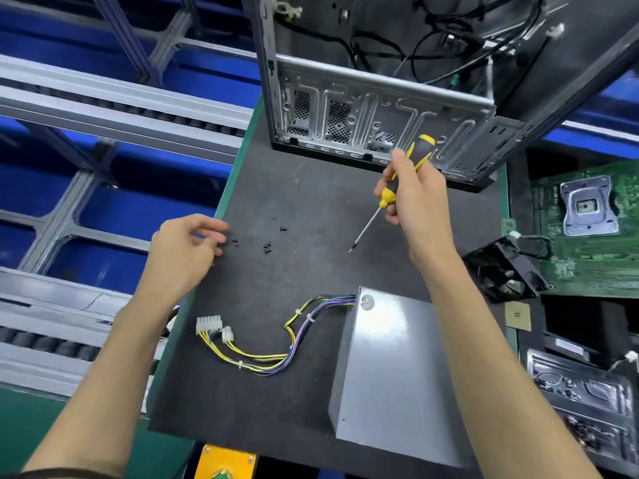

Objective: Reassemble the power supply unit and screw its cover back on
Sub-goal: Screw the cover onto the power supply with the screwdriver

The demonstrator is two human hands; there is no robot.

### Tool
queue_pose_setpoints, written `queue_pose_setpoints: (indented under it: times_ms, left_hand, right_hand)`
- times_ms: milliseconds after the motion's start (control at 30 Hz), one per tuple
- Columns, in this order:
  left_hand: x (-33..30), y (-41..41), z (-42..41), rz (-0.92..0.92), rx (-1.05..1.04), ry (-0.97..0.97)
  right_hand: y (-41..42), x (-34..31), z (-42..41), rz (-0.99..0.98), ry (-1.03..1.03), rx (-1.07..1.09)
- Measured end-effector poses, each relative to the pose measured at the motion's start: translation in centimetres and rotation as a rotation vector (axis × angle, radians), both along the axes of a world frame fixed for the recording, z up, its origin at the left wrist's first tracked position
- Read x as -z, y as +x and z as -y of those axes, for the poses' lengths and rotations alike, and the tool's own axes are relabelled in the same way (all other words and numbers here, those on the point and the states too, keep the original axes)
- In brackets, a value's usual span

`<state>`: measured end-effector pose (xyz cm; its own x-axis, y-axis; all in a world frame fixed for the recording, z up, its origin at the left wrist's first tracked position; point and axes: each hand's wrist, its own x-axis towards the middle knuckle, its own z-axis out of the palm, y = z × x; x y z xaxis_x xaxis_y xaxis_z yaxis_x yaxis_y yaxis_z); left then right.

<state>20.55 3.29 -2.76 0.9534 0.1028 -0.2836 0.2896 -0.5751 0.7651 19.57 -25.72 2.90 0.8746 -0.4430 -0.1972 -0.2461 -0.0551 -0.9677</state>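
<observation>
Dark worktop (311, 202): my right hand (416, 198) has its grip clamped on the screwdriver (397, 186); left hand (186, 247), fingers loosely curled, empty, beside the screws (267, 246).

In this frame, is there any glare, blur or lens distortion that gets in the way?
Head view: bright glare on the power supply unit lid; wide-angle bending of the computer case edges and rails; the loose screws look slightly soft; the screwdriver in the right hand is sharp.
</observation>
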Motion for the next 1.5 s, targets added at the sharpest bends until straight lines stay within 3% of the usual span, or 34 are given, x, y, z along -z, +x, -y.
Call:
queue_pose_setpoints:
  times_ms: [200,533,800,967,1100,1233,1367,1500]
  left_hand:
    - [-0.3,-0.4,-0.8,-0.036,0.008,-0.044]
    - [-0.4,-1.7,4.3,-0.146,0.341,-0.177]
    - [-1.4,-4.4,9.7,-0.472,0.803,-0.285]
    - [-1.5,-4.2,9.2,-0.537,0.824,-0.366]
    - [-1.6,-4.2,9.8,-0.47,0.812,-0.274]
    - [-1.7,-4.1,11.2,-0.379,0.657,-0.263]
    - [-2.0,-4.3,12.9,-0.149,0.519,-0.123]
    - [-4.1,-4.8,14.4,0.034,0.441,-0.142]
  right_hand:
    - [0.6,-0.2,-1.0,-0.01,0.0,-0.014]
    - [0.1,-0.5,-0.7,-0.016,0.019,0.031]
    - [-1.7,-0.6,1.8,-0.019,0.026,0.139]
    - [-3.1,-1.1,4.3,0.017,0.048,0.243]
    - [-4.3,-1.8,5.6,0.05,0.054,0.251]
    - [-5.7,-2.7,6.9,0.093,0.034,0.214]
    - [-6.9,-3.7,8.2,0.129,0.124,0.252]
    - [-7.7,-4.5,9.0,0.162,0.244,0.25]
